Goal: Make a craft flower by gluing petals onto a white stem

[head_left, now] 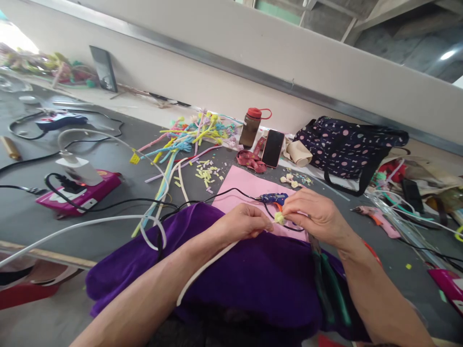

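Observation:
My left hand (pixel 243 222) is closed around the end of a white foam-like tube (pixel 202 272) that runs back across a purple cloth (pixel 253 279) over my lap. My right hand (pixel 314 214) pinches a small pale yellow piece (pixel 279 218) right at the tube's tip, between the two hands. Just behind my fingers a blue glue gun (pixel 273 197) with a black cord lies on a pink sheet (pixel 246 188). Both hands hover at the near edge of the grey table (pixel 119 164).
A pile of coloured tubes (pixel 188 135) and cut bits lie in the middle. Behind stand a brown bottle (pixel 251 126), a phone (pixel 272 148) and a dotted bag (pixel 347 147). A pink power strip (pixel 81 190) with cables sits left; pliers (pixel 376 219) and clutter lie right.

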The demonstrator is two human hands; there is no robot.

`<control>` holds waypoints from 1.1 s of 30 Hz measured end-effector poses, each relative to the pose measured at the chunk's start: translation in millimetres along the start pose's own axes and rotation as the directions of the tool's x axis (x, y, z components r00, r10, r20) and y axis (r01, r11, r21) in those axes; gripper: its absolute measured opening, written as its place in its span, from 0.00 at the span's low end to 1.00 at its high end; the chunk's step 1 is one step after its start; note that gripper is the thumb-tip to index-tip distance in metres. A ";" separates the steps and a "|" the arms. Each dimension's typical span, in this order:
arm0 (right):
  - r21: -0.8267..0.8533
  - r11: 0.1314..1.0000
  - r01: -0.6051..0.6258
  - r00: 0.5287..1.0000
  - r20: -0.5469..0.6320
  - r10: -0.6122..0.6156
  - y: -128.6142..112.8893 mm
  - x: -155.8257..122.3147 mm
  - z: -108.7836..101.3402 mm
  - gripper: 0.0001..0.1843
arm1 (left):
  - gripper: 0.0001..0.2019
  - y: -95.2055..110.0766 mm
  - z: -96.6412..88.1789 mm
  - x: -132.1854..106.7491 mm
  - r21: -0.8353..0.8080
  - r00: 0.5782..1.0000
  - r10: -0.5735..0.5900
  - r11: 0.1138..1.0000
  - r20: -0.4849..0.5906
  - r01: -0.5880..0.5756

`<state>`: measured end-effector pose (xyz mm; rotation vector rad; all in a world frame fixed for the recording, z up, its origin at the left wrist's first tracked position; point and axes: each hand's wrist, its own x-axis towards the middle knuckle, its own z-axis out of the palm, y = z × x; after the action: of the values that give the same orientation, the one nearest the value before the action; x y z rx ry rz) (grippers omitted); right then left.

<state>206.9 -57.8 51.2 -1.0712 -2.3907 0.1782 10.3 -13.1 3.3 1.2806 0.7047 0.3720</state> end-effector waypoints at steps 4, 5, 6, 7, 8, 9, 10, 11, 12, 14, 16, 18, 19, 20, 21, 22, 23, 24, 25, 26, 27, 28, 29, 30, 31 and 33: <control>-0.010 1.000 0.007 1.000 0.011 -0.007 0.6 -0.3 1.3 0.05 | 0.09 -2.2 -0.8 0.6 0.013 1.000 0.017 1.000 0.009 -0.017; -0.012 1.000 0.009 1.000 0.015 -0.008 0.6 -0.3 1.6 0.05 | 0.09 -2.6 -1.0 0.7 0.015 1.000 0.016 1.000 0.007 -0.016; -0.015 1.000 0.008 1.000 0.017 -0.008 0.6 -0.4 1.8 0.05 | 0.10 -2.9 -1.1 0.8 0.017 1.000 0.017 1.000 0.005 -0.017; -0.019 1.000 0.006 1.000 0.017 -0.006 0.5 -0.5 1.9 0.05 | 0.10 -3.1 -1.3 0.9 0.018 1.000 0.019 1.000 0.004 -0.019; -0.023 1.000 0.003 1.000 0.017 -0.003 0.5 -0.5 2.0 0.05 | 0.10 -3.3 -1.4 1.0 0.019 1.000 0.021 1.000 0.005 -0.021; -0.028 1.000 -0.001 1.000 0.017 0.002 0.5 -0.6 1.9 0.05 | 0.10 -3.4 -1.5 1.0 0.022 1.000 0.022 1.000 0.007 -0.022; -0.034 0.999 -0.004 1.000 0.016 0.005 0.5 -0.6 1.8 0.05 | 0.10 -3.4 -1.6 1.0 0.025 1.000 0.022 0.999 0.011 -0.022; -0.038 0.999 -0.006 1.000 0.018 0.007 0.4 -0.6 1.7 0.05 | 0.10 -3.4 -1.6 0.9 0.027 1.000 0.021 0.999 0.014 -0.021; -0.042 0.999 -0.006 1.000 0.020 0.007 0.3 -0.6 1.6 0.06 | 0.10 -3.3 -1.7 0.8 0.029 1.000 0.019 0.999 0.017 -0.019; -0.046 0.999 -0.007 1.000 0.022 0.008 -0.1 -0.5 1.6 0.06 | 0.10 -2.9 -1.7 0.4 0.031 1.000 0.021 0.999 0.019 -0.021; -0.049 0.999 -0.004 1.000 0.019 0.005 -0.6 -0.6 1.7 0.06 | 0.10 -2.6 -1.5 0.0 0.034 0.999 0.028 0.999 0.017 -0.029; -0.056 0.998 -0.002 1.000 0.017 0.003 -1.0 -0.8 2.0 0.07 | 0.10 -2.4 -1.4 -0.5 0.035 0.999 0.033 0.999 0.013 -0.033; -0.062 0.998 -0.003 1.000 0.018 0.004 -1.2 -1.0 2.2 0.07 | 0.10 -2.3 -1.3 -0.7 0.035 0.999 0.037 0.999 0.012 -0.037; -0.069 0.998 -0.005 1.000 0.021 0.006 -1.3 -1.2 2.3 0.07 | 0.09 -2.2 -1.2 -0.9 0.033 0.999 0.044 0.998 0.011 -0.044; -0.075 0.997 -0.007 1.000 0.025 0.009 -1.4 -1.4 2.5 0.07 | 0.09 -2.0 -1.0 -1.1 0.029 0.999 0.053 0.998 0.009 -0.054; -0.082 0.997 -0.009 1.000 0.027 0.011 -1.4 -1.6 2.8 0.07 | 0.09 -1.8 -0.9 -1.3 0.025 0.998 0.063 0.998 0.008 -0.064; -0.087 0.996 -0.011 0.999 0.029 0.013 -1.4 -1.8 3.1 0.07 | 0.09 -1.6 -0.7 -1.5 0.023 0.997 0.071 0.997 0.005 -0.071; -0.091 0.996 -0.011 0.999 0.029 0.014 -1.3 -2.0 3.4 0.07 | 0.09 -1.3 -0.5 -1.7 0.023 0.997 0.075 0.997 0.001 -0.075; -0.095 0.995 -0.012 1.000 0.027 0.014 -1.2 -2.1 3.8 0.07 | 0.09 -0.9 -0.2 -1.9 0.022 0.997 0.075 0.997 0.000 -0.075; -0.098 0.995 -0.013 1.000 0.023 0.015 -1.1 -2.2 4.2 0.07 | 0.09 -0.6 0.0 -2.0 0.022 0.997 0.073 0.997 -0.003 -0.073; -0.101 0.995 -0.013 1.000 0.019 0.015 -0.9 -2.3 4.7 0.07 | 0.09 -0.3 0.1 -2.2 0.023 0.998 0.070 0.997 -0.004 -0.070; -0.104 0.995 -0.013 1.000 0.017 0.015 -0.8 -2.3 5.1 0.07 | 0.09 0.0 0.3 -2.2 0.022 0.998 0.069 0.997 -0.005 -0.069; -0.106 0.994 -0.012 1.000 0.015 0.014 -0.6 -2.4 5.4 0.07 | 0.09 0.2 0.4 -2.3 0.021 0.997 0.071 0.997 -0.006 -0.071; -0.108 0.994 -0.014 1.000 0.011 0.015 -0.6 -2.5 5.7 0.07 | 0.09 0.3 0.5 -2.4 0.020 0.997 0.077 0.997 -0.007 -0.077; -0.110 0.994 -0.016 1.000 0.008 0.017 -0.6 -2.5 6.0 0.07 | 0.09 0.3 0.5 -2.4 0.017 0.996 0.084 0.996 -0.008 -0.083; -0.116 0.993 -0.019 1.000 0.001 0.019 -0.8 -2.8 6.4 0.07 | 0.09 0.1 0.5 -2.4 0.009 0.995 0.097 0.995 -0.006 -0.097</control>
<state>204.7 -59.8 44.9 -1.1471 -2.4182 0.0480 9.0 -15.0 4.1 1.3256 0.6519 0.4527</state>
